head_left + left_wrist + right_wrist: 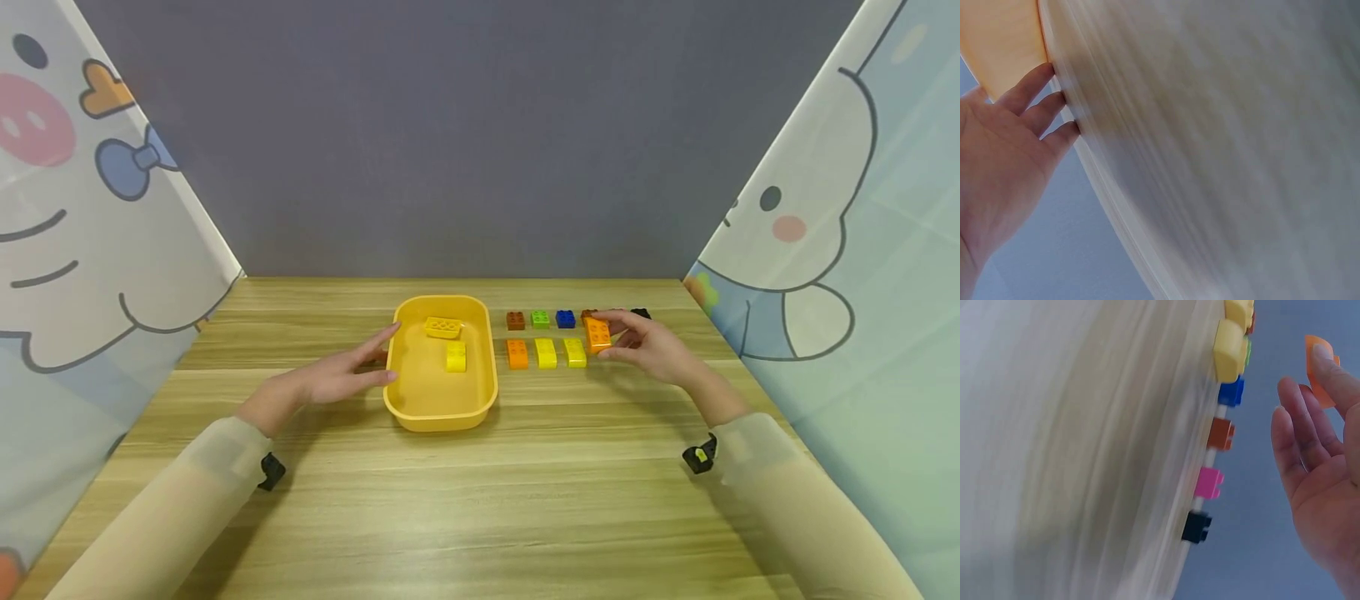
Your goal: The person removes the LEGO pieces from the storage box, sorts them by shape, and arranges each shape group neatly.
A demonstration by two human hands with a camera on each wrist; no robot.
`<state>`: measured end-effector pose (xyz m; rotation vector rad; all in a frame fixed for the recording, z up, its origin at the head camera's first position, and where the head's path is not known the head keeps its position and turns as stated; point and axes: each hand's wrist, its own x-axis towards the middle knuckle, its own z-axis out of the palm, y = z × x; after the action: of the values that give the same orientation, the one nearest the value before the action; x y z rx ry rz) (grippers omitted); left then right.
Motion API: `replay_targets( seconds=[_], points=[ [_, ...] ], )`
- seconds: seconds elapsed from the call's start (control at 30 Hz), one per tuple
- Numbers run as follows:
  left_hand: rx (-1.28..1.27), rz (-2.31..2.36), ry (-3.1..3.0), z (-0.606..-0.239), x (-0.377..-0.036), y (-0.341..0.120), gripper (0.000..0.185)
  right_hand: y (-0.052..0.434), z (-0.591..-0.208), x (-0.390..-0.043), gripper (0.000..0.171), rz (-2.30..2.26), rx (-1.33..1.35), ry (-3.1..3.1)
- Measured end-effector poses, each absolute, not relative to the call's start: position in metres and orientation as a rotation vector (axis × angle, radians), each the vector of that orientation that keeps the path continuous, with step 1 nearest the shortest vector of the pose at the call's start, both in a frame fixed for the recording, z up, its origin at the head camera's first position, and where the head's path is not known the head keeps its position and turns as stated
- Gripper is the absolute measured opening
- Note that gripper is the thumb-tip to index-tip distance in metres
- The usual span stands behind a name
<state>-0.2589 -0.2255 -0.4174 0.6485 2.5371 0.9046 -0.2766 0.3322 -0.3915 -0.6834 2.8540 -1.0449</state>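
Right hand (651,346) apparently pinches orange brick (597,334) beside bricks.

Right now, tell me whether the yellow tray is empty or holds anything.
Not empty. The yellow tray holds two yellow bricks: a long one near its far end and a shorter one just in front. The left hand touches its rim.

Tabletop (480,500): light wood-grain laminate, planks running left to right, evenly lit with soft shadows. Back wall (465,133): plain matte grey panel, meeting the tabletop's far edge. Left curtain (82,217): pale fabric printed with a cartoon pig and a blue bow. Right curtain (847,233): pale blue-green fabric printed with a cartoon elephant, slanting inward.
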Motion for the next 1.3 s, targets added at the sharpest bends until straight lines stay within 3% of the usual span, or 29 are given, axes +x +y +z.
replay_targets(
  seconds=[0.63,1.3],
  points=[
    [0.64,0.89,2.548,-0.417,-0.257,-0.225,0.089,0.358,-0.408,-0.298,0.067,-0.942,-0.51,2.73],
    [0.645,0.889,2.551,-0.417,-0.257,-0.225,0.09,0.355,-0.418,-0.307,0.064,-0.8,-0.566,2.743]
  ],
)
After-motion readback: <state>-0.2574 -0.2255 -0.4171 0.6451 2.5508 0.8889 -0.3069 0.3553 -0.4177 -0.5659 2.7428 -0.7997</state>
